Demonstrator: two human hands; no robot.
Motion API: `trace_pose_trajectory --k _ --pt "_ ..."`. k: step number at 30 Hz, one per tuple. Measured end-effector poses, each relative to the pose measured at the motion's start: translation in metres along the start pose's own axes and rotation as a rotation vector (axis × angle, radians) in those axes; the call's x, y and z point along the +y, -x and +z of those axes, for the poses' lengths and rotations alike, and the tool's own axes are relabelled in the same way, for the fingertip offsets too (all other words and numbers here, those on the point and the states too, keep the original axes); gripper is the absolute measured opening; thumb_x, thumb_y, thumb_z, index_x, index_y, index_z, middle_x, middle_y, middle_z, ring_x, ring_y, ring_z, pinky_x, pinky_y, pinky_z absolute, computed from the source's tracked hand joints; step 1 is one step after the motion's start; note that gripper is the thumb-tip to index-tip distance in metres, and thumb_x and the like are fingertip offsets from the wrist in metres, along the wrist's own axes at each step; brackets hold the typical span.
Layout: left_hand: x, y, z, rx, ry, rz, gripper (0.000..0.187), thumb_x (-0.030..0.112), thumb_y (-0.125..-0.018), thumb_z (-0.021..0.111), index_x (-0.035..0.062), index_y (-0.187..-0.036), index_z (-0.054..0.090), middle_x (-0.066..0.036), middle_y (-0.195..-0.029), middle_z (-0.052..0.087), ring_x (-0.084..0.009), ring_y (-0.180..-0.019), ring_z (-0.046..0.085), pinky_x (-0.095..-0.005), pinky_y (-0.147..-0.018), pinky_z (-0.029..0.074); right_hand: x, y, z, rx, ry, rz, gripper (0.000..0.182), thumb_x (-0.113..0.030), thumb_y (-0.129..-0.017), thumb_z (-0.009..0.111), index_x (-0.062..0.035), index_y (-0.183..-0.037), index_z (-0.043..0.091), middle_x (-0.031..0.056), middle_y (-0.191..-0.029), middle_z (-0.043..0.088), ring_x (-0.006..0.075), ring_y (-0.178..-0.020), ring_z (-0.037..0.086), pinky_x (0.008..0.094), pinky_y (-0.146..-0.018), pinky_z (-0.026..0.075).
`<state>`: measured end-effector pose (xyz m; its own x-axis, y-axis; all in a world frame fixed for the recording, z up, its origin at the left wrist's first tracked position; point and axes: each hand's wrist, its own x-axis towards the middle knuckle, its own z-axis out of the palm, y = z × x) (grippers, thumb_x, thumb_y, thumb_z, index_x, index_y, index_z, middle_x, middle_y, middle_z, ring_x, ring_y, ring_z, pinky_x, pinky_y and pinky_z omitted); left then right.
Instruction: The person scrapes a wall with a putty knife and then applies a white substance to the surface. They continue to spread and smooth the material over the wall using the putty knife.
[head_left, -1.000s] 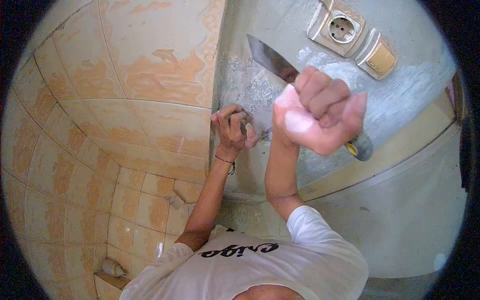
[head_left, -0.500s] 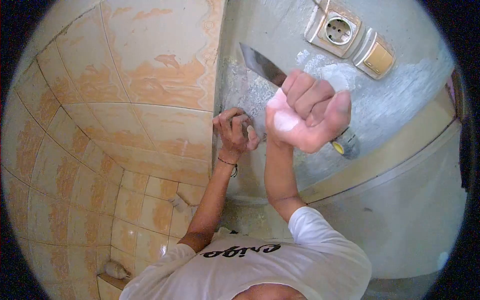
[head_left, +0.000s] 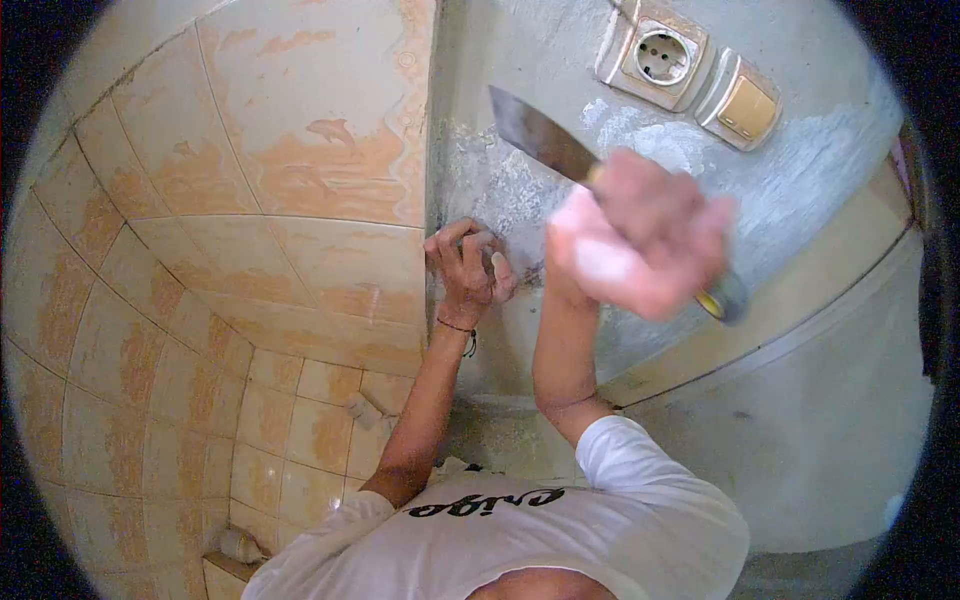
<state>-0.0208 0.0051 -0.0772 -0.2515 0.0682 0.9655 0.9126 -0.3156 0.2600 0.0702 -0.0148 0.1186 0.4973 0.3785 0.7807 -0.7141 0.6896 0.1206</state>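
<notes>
My right hand [head_left: 645, 235] is closed around the handle of a putty knife [head_left: 540, 135], raised in front of the wall. The flat metal blade points up and left, and the grey-and-yellow handle end sticks out below the fist. The hand is blurred, with white dust on its heel. My left hand [head_left: 470, 262] is low against the rough grey wall [head_left: 510, 185], beside the edge of the tiled wall [head_left: 350, 255]. Its fingers are curled, and whatever may be inside them is hidden. A dark cord bracelet circles that wrist.
A power socket [head_left: 662, 57] and a light switch [head_left: 748, 108] sit on the grey wall at upper right, above white patches of plaster. A beige frame [head_left: 800, 285] runs along the right. A pale bottle-like object [head_left: 240, 545] rests on a ledge at lower left.
My right hand has moved right and slightly down with the putty knife, and its blade has shifted slightly right. My left hand stays at the same spot on the wall.
</notes>
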Motion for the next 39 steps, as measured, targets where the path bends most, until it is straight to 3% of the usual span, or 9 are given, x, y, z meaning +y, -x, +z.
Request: trace_pose_trajectory --k 3,7,11,13,17,18,21,36,39 --pt "0.002 0.005 -0.002 -0.008 0.011 0.001 0.041 0.046 -0.082 0.056 0.0079 -0.097 0.053 -0.012 -0.103 0.055 -0.0286 -0.101 0.048 -0.0453 -0.088 0.031 0.019 0.022 0.007 -0.073 0.02 0.206 0.04 -0.025 -0.095 0.044 -0.0155 -0.061 0.025 -0.0026 -0.046 0.019 0.009 -0.039 0.012 0.0285 -0.042 0.016" --pt "-0.001 0.006 0.0 -0.027 -0.025 -0.01 0.046 0.052 -0.083 0.053 0.0081 -0.097 0.053 -0.012 -0.104 0.055 -0.0287 -0.101 0.048 -0.045 -0.088 0.031 -0.012 0.009 0.013 0.071 -0.365 0.072 0.027 -0.014 -0.085 0.049 -0.0142 -0.069 0.027 -0.0029 -0.049 0.021 0.0097 -0.041 0.013 0.0294 -0.042 0.014" --pt "0.003 0.004 -0.002 -0.015 -0.018 0.009 0.049 0.056 -0.083 0.051 0.0084 -0.096 0.053 -0.013 -0.103 0.055 -0.0289 -0.101 0.048 -0.045 -0.088 0.031 0.025 0.026 -0.016 0.052 -0.23 0.129 0.028 -0.014 -0.086 0.048 -0.014 -0.068 0.027 -0.0033 -0.05 0.02 0.0099 -0.042 0.014 0.0289 -0.043 0.015" --pt "0.0 0.004 0.001 0.01 -0.01 0.012 0.048 0.056 -0.084 0.051 0.0087 -0.095 0.053 -0.013 -0.103 0.054 -0.0289 -0.101 0.048 -0.0452 -0.088 0.03 0.016 0.012 -0.021 -0.315 -0.204 0.002 0.027 -0.007 -0.079 0.051 -0.013 -0.069 0.027 -0.0026 -0.051 0.023 0.0095 -0.042 0.014 0.0292 -0.043 0.015" --pt "-0.003 0.004 0.002 -0.006 -0.032 0.014 0.048 0.056 -0.083 0.05 0.0092 -0.094 0.053 -0.013 -0.102 0.054 -0.0287 -0.101 0.048 -0.0456 -0.088 0.03 0.026 -0.005 -0.052 -0.541 -0.319 -0.067 0.029 0.003 -0.069 0.051 -0.0128 -0.07 0.027 -0.001 -0.054 0.026 0.0098 -0.043 0.014 0.0307 -0.044 0.013" --pt "-0.002 0.003 0.001 0.007 0.002 0.008 0.048 0.056 -0.083 0.051 0.0095 -0.094 0.053 -0.013 -0.102 0.053 -0.0288 -0.101 0.048 -0.0456 -0.088 0.03 0.017 0.013 -0.003 -0.495 0.015 -0.076 0.03 -0.012 -0.088 0.048 -0.014 -0.067 0.027 -0.0012 -0.05 0.025 0.0101 -0.042 0.014 0.0312 -0.043 0.013" --pt "-0.004 0.007 0.004 0.006 0.016 0.001 0.049 0.057 -0.081 0.053 0.0101 -0.094 0.053 -0.013 -0.102 0.053 -0.029 -0.101 0.047 -0.0455 -0.088 0.03 0.008 0.014 0.004 -0.316 -0.117 0.018 0.037 -0.022 -0.098 0.038 -0.015 -0.064 0.025 -0.0013 -0.048 0.024 0.0099 -0.041 0.014 0.0312 -0.042 0.014" --pt "0.002 0.004 -0.001 0.021 0.008 0.005 0.035 0.042 -0.085 0.059 0.0088 -0.095 0.053 -0.012 -0.104 0.053 -0.0283 -0.102 0.048 -0.044 -0.088 0.031 0.016 0.027 0.008 -0.253 -0.08 0.211 0.026 -0.012 -0.088 0.047 -0.0118 -0.07 0.028 -0.0008 -0.05 0.022 0.0114 -0.04 0.012 0.0314 -0.044 0.013" --pt "0.001 0.003 -0.002 0.011 0.025 0.006 0.03 0.034 -0.084 0.063 0.0085 -0.096 0.053 -0.012 -0.104 0.053 -0.0283 -0.102 0.048 -0.0445 -0.089 0.03 0.005 0.018 0.0 -0.322 -0.197 0.033 0.024 -0.009 -0.084 0.049 -0.0117 -0.071 0.028 -0.0012 -0.05 0.022 0.0109 -0.042 0.013 0.0316 -0.044 0.013"
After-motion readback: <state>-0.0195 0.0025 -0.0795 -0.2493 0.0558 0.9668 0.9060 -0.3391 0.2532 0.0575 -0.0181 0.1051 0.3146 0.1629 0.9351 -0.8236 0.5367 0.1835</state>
